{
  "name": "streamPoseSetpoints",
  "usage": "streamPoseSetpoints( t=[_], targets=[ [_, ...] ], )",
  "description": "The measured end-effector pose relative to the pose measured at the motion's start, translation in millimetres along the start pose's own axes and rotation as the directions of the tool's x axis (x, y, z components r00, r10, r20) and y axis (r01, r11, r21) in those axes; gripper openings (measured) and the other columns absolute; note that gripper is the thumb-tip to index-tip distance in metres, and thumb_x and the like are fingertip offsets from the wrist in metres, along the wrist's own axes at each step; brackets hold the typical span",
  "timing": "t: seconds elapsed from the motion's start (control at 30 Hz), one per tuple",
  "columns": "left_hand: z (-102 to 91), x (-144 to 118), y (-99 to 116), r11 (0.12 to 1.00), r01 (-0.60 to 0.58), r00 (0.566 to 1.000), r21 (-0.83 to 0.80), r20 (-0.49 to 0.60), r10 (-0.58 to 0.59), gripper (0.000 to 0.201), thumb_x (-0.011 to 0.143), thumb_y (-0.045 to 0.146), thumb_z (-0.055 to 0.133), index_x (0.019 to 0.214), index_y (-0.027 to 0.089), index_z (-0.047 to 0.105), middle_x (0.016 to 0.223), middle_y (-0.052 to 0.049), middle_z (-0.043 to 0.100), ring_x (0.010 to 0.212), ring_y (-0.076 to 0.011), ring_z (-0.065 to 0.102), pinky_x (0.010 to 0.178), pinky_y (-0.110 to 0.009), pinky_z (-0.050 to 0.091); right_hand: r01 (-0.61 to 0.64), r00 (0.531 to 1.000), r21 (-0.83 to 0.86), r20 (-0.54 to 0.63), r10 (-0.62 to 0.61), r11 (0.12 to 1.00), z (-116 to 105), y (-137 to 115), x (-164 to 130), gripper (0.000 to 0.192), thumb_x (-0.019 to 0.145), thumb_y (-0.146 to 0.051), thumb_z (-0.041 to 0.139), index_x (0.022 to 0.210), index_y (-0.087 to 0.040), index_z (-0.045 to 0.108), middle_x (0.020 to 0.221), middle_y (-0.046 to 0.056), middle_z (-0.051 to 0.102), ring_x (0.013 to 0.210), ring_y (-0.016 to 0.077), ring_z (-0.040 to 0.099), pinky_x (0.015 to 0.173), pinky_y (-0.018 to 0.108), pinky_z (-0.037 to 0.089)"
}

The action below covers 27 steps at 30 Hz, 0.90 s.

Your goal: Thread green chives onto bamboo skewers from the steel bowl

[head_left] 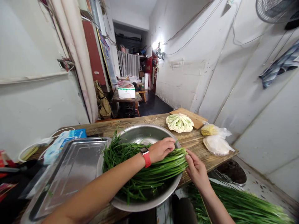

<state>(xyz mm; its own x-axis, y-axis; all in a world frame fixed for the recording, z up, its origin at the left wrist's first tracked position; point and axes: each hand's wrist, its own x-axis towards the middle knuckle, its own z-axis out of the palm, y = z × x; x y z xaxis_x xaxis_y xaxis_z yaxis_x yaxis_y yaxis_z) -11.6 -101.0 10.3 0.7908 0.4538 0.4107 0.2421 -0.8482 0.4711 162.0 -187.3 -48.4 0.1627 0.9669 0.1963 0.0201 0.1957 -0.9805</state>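
Note:
A large bunch of garlic chives (pixel 161 171) lies across a round steel basin (pixel 146 207), pale stem ends to the right and loose green leaves to the left. My right hand (pixel 196 168) grips the stem ends at the basin's right rim, thumb on the near side. Over the top of the bunch, my left hand (pixel 162 150) has its fingers curled together close to the stem ends. A small green bit shows by its fingertips, but what they pinch is hidden. A watch with a red band (pixel 146 157) is on the left wrist.
On the wooden table (pixel 154 120) are a cut cauliflower (pixel 179 122), a cutting board (pixel 191 117), plastic bags (pixel 217 144), a steel tray (pixel 77 168) and a blue-white packet (pixel 63 144). More garlic chives (pixel 243 202) lie low at right, near a round dark-filled container (pixel 231 172).

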Motion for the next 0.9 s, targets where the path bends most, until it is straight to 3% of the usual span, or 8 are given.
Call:
streamPoseSetpoints(
  t=[0.1,0.23,0.43,0.6,0.7,0.8,0.87,0.9],
  targets=[
    [4.0,-4.0,-2.8,0.998,-0.052,0.999,0.019,0.007,0.052,0.026,0.085,0.015,0.034,0.081,0.017,0.060,0.103,-0.009,0.057,0.115,-0.0175,0.041,0.091,-0.028,0.034,0.017,1.000,-0.021,-0.018,-0.017,1.000,0.9,0.9,1.4,0.050,0.080,-0.044,0.048,0.122,-0.017,0.047,0.093,0.008,0.065,0.061,0.0150,0.057,0.046,0.022,0.044],
    [11.4,-5.1,-4.8,0.998,-0.039,0.998,0.048,0.044,0.036,0.026,0.086,0.024,0.038,0.087,0.017,0.064,0.094,-0.009,0.062,0.112,-0.0175,0.045,0.091,-0.027,0.036,0.010,1.000,0.014,-0.012,-0.010,1.000,1.2,3.2,2.2,0.050,0.080,-0.043,0.048,0.123,-0.017,0.046,0.095,0.008,0.064,0.058,0.0139,0.056,0.047,0.023,0.044],
    [24.9,0.5,-0.2,0.989,0.090,0.995,0.119,-0.045,-0.085,0.024,0.083,0.027,0.043,0.081,0.019,0.066,0.106,-0.008,0.060,0.100,-0.0193,0.053,0.086,-0.030,0.039,0.001,1.000,-0.033,-0.016,-0.001,0.999,-0.2,3.6,1.4,0.050,0.080,-0.044,0.047,0.122,-0.017,0.047,0.082,0.006,0.066,0.053,0.0139,0.055,0.047,0.024,0.044],
    [24.7,0.9,11.3,0.990,0.142,0.980,-0.003,-0.140,-0.141,0.020,0.078,0.019,0.047,0.073,0.019,0.067,0.108,-0.006,0.060,0.097,-0.0182,0.056,0.088,-0.030,0.039,0.000,1.000,-0.056,-0.026,-0.001,0.998,-3.3,3.2,3.4,0.051,0.080,-0.046,0.047,0.121,-0.016,0.048,0.085,0.006,0.066,0.056,0.0144,0.056,0.043,0.022,0.041],
    [0.0,1.8,21.3,0.957,0.169,0.949,-0.238,-0.224,-0.223,0.018,0.079,0.024,0.050,0.081,0.016,0.066,0.103,-0.008,0.062,0.095,-0.0175,0.056,0.088,-0.031,0.040,0.019,0.999,-0.042,-0.026,-0.020,0.999,-5.5,4.9,4.4,0.048,0.081,-0.044,0.048,0.120,-0.015,0.049,0.095,0.008,0.064,0.071,0.0169,0.059,0.050,0.022,0.045],
    [-48.4,8.9,31.3,0.842,0.119,0.898,-0.526,-0.304,-0.317,0.023,0.082,0.031,0.046,0.091,0.014,0.059,0.090,-0.009,0.065,0.083,-0.0160,0.060,0.079,-0.032,0.045,0.018,1.000,-0.018,-0.008,-0.018,1.000,-6.4,6.6,2.8,0.047,0.081,-0.042,0.048,0.120,-0.016,0.048,0.101,0.009,0.063,0.074,0.0176,0.059,0.054,0.023,0.047],
    [-82.4,16.5,36.8,0.780,0.002,0.833,-0.626,-0.431,-0.348,0.022,0.083,0.032,0.045,0.096,0.016,0.053,0.076,-0.004,0.063,0.066,-0.0118,0.059,0.066,-0.029,0.047,0.022,1.000,-0.018,0.001,-0.022,1.000,-5.7,5.6,0.2,0.046,0.081,-0.041,0.048,0.120,-0.017,0.049,0.102,0.008,0.062,0.072,0.0173,0.060,0.052,0.024,0.047],
    [-95.3,20.2,39.1,0.790,-0.032,0.789,-0.612,-0.501,-0.356,0.021,0.082,0.031,0.047,0.096,0.017,0.052,0.068,0.000,0.061,0.058,-0.0092,0.056,0.060,-0.025,0.046,0.033,0.999,-0.024,0.005,-0.033,0.999,-4.9,4.3,-1.3,0.045,0.081,-0.041,0.047,0.120,-0.018,0.049,0.102,0.008,0.063,0.074,0.0177,0.060,0.052,0.024,0.047]
  ],
)
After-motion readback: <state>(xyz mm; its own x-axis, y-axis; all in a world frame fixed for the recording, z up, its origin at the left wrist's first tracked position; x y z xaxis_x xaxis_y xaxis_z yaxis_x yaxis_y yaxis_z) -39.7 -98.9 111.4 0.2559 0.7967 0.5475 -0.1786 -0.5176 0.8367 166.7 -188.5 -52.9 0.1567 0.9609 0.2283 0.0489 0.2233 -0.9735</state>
